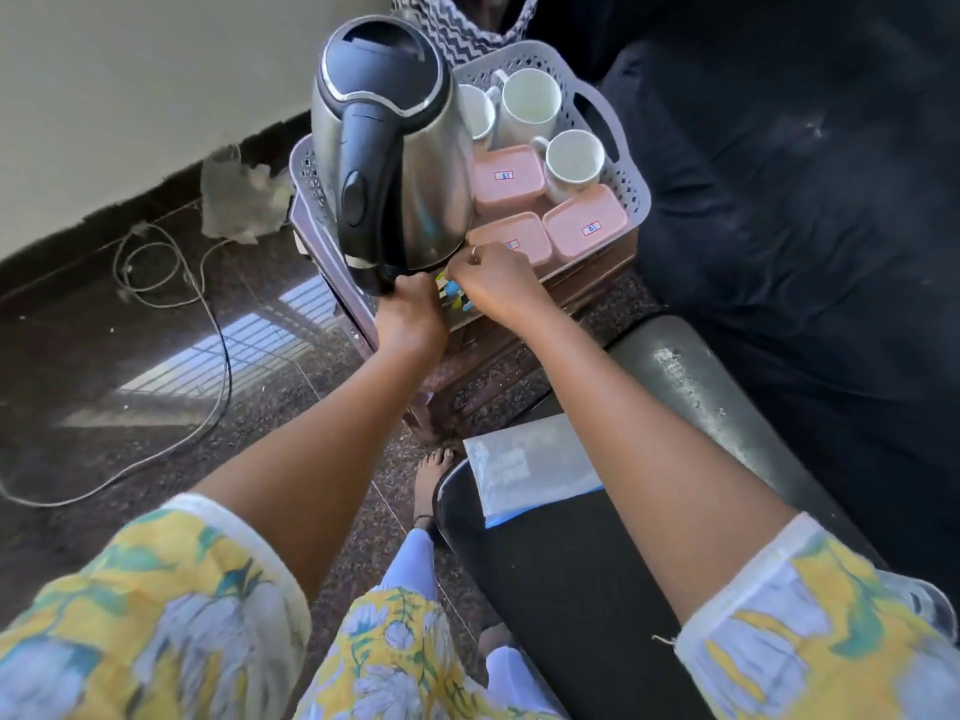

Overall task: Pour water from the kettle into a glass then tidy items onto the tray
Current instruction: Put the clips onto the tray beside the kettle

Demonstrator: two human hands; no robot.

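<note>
A steel kettle point(415, 174) with a black lid and handle stands at the near left of a grey perforated tray point(631, 184). My left hand point(410, 309) grips the bottom end of the kettle's handle. My right hand point(493, 283) is curled at the kettle's base, fingers closed around a small clear glass point(451, 296) with a yellow and blue print. The glass sits between my two hands and is mostly hidden by them.
Three white mugs point(530, 103) and three pink lidded boxes point(506, 179) fill the tray's right side. The tray rests on a brown stool point(587, 283). A cable point(218, 324) loops on the floor at left. A black seat point(675, 366) with a plastic pouch point(530, 465) lies at right.
</note>
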